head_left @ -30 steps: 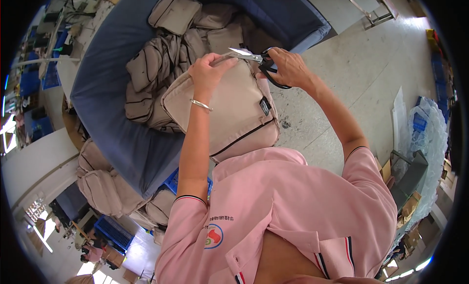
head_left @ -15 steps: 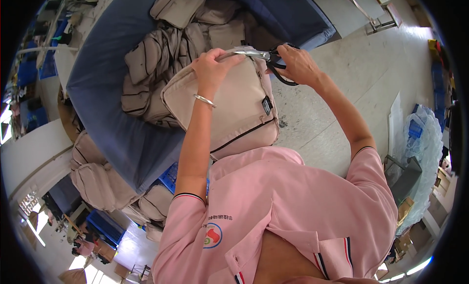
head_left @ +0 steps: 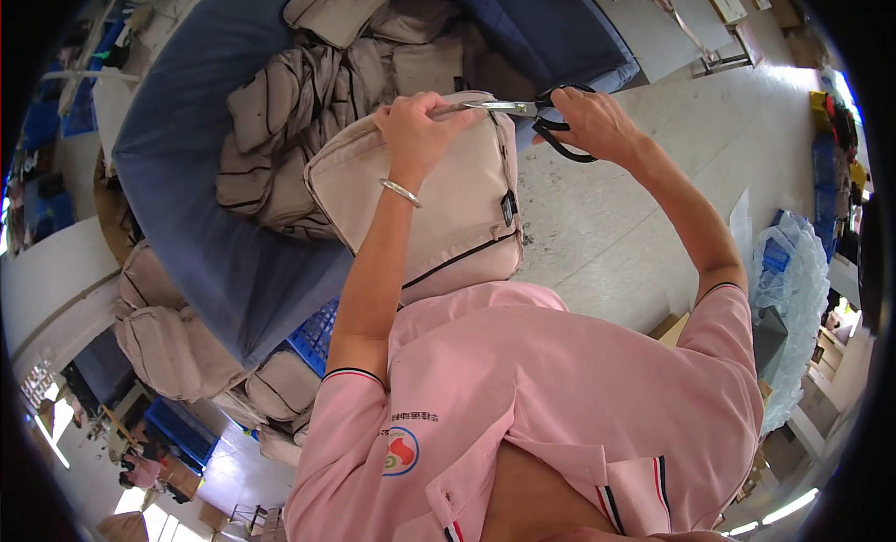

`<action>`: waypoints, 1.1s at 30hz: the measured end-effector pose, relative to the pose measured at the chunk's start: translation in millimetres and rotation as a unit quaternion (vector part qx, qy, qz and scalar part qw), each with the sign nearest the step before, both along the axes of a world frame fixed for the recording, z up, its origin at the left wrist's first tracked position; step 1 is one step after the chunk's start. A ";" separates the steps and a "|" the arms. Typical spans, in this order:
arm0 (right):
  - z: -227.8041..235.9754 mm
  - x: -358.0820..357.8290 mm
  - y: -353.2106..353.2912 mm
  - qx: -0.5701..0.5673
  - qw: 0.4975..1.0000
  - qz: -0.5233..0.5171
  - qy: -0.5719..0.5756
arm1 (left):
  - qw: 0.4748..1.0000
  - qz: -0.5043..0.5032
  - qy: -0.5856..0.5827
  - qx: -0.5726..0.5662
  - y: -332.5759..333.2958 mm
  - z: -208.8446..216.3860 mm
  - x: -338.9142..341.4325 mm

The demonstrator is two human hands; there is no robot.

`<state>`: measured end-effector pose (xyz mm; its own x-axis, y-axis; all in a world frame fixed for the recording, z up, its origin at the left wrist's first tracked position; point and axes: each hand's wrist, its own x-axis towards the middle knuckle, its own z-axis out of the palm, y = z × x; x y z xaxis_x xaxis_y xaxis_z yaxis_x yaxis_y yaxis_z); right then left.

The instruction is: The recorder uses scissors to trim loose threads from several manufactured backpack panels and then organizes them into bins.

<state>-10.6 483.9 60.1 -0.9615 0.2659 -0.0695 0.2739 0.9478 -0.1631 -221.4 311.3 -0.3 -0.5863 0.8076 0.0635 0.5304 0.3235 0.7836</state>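
In the head view, a large blue fabric-lined bin [head_left: 187, 197] is seen from the ten to the twelve o'clock part of the picture, and a heap of beige bags [head_left: 317, 94] with dark piping is piled inside it. More beige bags [head_left: 168, 346] are stacked outside the bin at about eight o'clock, above a blue plastic crate [head_left: 313, 332]. A pale concrete floor [head_left: 635, 225] is spread toward two and three o'clock, and crumpled clear plastic wrapping [head_left: 793, 290] is lying at three o'clock. The lower half of the picture is filled by the person's pink shirt [head_left: 541, 402], by which whatever lies beneath is hidden. A beige bag [head_left: 439, 206] is held up near the centre, in front of the bin's rim. Its upper edge is pinched by the left hand [head_left: 415, 132], whose fingers are curled tight over the fabric, a silver bangle [head_left: 401, 191] being worn at the wrist. Black-handled scissors [head_left: 532, 113] are gripped by the right hand [head_left: 597, 122] at one o'clock, fingers closed through the loops, with the blades laid along the bag's top edge toward the left hand. Both forearms are raised from the lower edge.
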 end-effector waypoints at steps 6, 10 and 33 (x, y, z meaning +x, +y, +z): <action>12.3 -3.9 12.6 -0.005 0.999 0.039 0.004 | 0.999 -0.007 0.036 0.025 0.8 -1.7 6.5; 21.9 -11.1 18.1 -0.032 0.997 0.066 -0.023 | 0.999 -0.023 0.039 0.022 0.7 2.2 13.3; 2.5 41.6 -2.8 -0.094 0.995 -0.015 -0.008 | 0.992 -0.117 0.040 0.025 10.6 -5.4 40.0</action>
<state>31.1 481.1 62.7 -0.9519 0.2749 -0.1355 0.3051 0.8921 -0.3332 -181.4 321.9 -5.7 -0.3743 0.9156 0.1467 0.6482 0.1452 0.7475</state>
